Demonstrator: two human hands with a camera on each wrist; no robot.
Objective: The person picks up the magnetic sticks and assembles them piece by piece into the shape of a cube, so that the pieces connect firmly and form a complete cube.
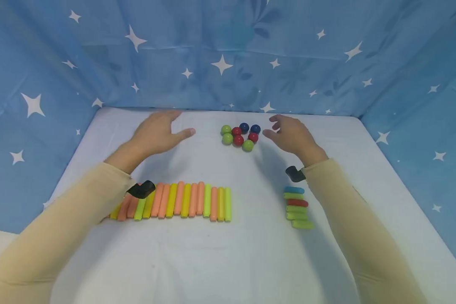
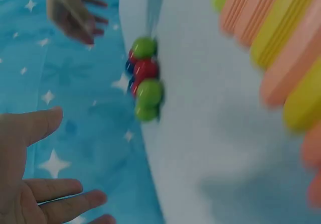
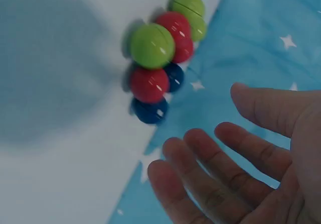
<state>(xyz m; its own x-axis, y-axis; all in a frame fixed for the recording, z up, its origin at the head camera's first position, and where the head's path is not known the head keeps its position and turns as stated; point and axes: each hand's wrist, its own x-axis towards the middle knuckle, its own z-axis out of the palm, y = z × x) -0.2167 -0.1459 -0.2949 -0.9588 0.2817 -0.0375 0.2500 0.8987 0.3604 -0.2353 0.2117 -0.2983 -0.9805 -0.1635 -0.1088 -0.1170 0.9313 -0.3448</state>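
A small cluster of glossy balls sits near the back of the table: green balls (image 1: pixel 227 139), red balls (image 1: pixel 238 140) and dark blue balls (image 1: pixel 255 129). To their left my left hand (image 1: pixel 156 131) hovers with thumb and fingers spread, holding nothing. Close by the cluster's right side is my right hand (image 1: pixel 290 134), its fingers loosely bent and nothing in them. In the right wrist view the fingers (image 3: pixel 200 169) stand apart from the balls. Under my left forearm runs a row of orange, yellow and lime sticks (image 1: pixel 186 200), its left end hidden by the sleeve.
A short stack of blue, red and green sticks (image 1: pixel 297 209) lies beside my right forearm. The white table (image 1: pixel 197 261) is bordered at the back and sides by a blue curtain (image 1: pixel 197 42) with white stars. Dark wrist straps (image 1: pixel 141 189) show at both cuffs.
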